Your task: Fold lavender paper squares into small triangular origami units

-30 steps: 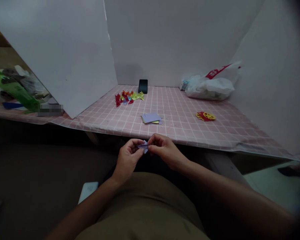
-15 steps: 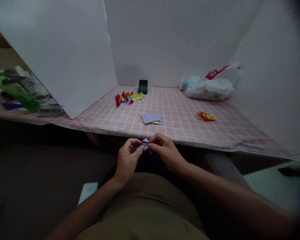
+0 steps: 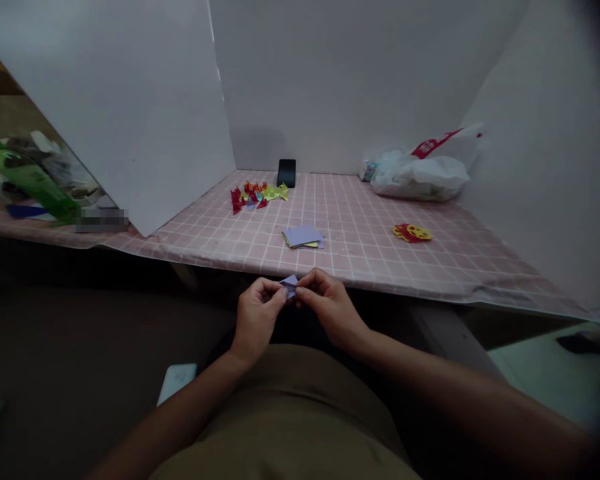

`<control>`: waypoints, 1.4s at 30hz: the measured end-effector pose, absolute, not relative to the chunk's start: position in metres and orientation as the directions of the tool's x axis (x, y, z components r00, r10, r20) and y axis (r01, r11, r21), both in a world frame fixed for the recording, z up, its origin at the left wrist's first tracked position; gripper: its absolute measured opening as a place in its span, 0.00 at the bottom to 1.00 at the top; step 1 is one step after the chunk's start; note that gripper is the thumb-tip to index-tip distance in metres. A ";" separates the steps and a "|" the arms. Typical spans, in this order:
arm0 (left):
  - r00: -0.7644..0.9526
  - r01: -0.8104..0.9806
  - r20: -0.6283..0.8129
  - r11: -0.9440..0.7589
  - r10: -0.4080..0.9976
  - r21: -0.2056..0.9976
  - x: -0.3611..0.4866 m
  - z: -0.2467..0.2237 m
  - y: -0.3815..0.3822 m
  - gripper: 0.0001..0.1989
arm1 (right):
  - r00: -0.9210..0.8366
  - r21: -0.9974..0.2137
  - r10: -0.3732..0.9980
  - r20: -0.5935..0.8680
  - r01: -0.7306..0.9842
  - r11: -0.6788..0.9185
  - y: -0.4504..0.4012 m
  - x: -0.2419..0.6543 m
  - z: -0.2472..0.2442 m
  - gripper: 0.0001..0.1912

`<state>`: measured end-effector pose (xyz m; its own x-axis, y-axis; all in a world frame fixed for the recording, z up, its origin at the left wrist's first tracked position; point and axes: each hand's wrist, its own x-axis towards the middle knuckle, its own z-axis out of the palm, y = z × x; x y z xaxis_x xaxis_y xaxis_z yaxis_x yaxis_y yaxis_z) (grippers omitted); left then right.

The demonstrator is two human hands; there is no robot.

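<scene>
A small folded piece of lilac paper (image 3: 291, 281) is pinched between my two hands, just in front of the table's near edge. My left hand (image 3: 259, 313) grips its left side between thumb and fingers. On the right side, my right hand (image 3: 331, 305) holds it the same way; fingertips hide part of the folds. Beyond the hands, a stack of square paper sheets (image 3: 303, 236), lilac on top with yellow below, lies on the pink checked tablecloth (image 3: 350, 257). Farther back sits a cluster of small folded paper pieces (image 3: 255, 195) in red, orange, yellow and blue.
A dark phone-like object (image 3: 287, 173) is at the back by the white panel. White plastic bag (image 3: 420, 177) stands at the back right, with red and yellow flat shapes (image 3: 413, 233) nearer. Outside the left panel lies a green bottle (image 3: 35, 183).
The upper flap of the lilac paper stands up slightly more between my fingers. Both hands have shifted very little and keep their hold.
</scene>
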<state>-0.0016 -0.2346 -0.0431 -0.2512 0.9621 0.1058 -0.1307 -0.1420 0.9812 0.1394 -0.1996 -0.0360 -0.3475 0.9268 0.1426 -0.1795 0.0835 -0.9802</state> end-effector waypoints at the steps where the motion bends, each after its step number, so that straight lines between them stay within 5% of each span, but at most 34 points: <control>1: -0.253 -0.136 0.107 -0.145 0.961 0.980 -0.001 -0.043 -0.234 0.06 | -0.346 -0.980 0.927 0.143 -0.181 0.084 -0.200 0.139 -0.036 0.07; 32: -0.274 -0.100 0.166 -0.200 0.947 0.975 0.002 -0.040 -0.236 0.17 | -0.376 -0.979 0.923 0.083 -0.203 0.005 -0.199 0.137 -0.032 0.09; 42: -0.099 -0.212 -0.009 -0.012 0.995 0.977 -0.010 -0.033 -0.235 0.11 | -0.470 -0.975 0.883 -0.017 -0.186 -0.118 -0.194 0.144 -0.028 0.08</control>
<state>-0.0105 -0.2353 -0.0334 -0.0990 0.9950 -0.0092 -0.2118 -0.0121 0.9772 0.1437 -0.1940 -0.0283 -0.4696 0.8827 -0.0175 -0.1864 -0.1185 -0.9753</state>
